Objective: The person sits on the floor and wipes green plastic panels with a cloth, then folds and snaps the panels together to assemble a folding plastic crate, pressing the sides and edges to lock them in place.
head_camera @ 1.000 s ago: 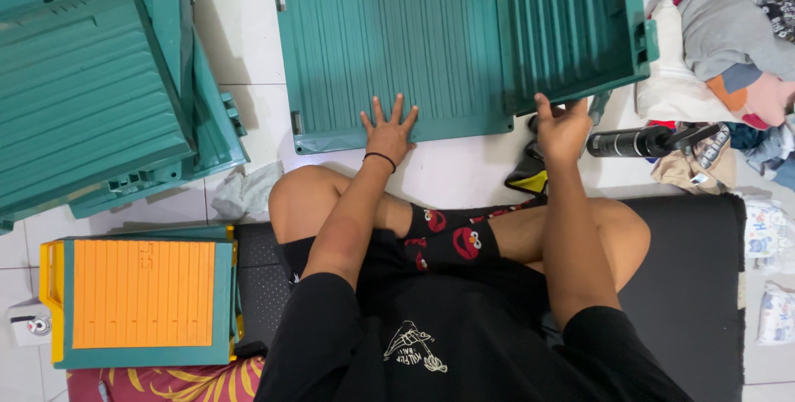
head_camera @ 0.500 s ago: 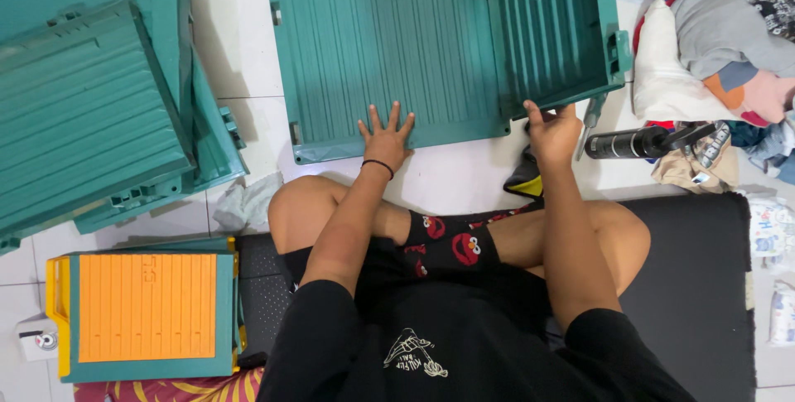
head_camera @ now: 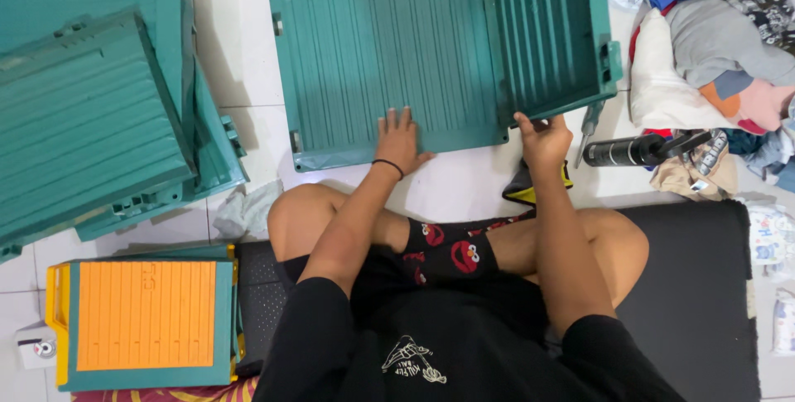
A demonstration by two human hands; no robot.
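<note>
The left hand (head_camera: pixel 402 139) lies spread flat on the near edge of the flat teal panel (head_camera: pixel 381 58), apparently pinning it to the floor. Just to its right, the right hand (head_camera: pixel 545 139) closes around the lower corner of the upright side panel (head_camera: pixel 546 33), seemingly steadying it where both panels join.

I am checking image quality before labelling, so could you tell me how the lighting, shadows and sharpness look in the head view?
Head view: even, soft indoor light, no harsh glare; the left hand on the flat teal panel and the right hand are sharp; faint shadows fall beside the stacked panels; edges bow slightly from the wide lens.
</note>
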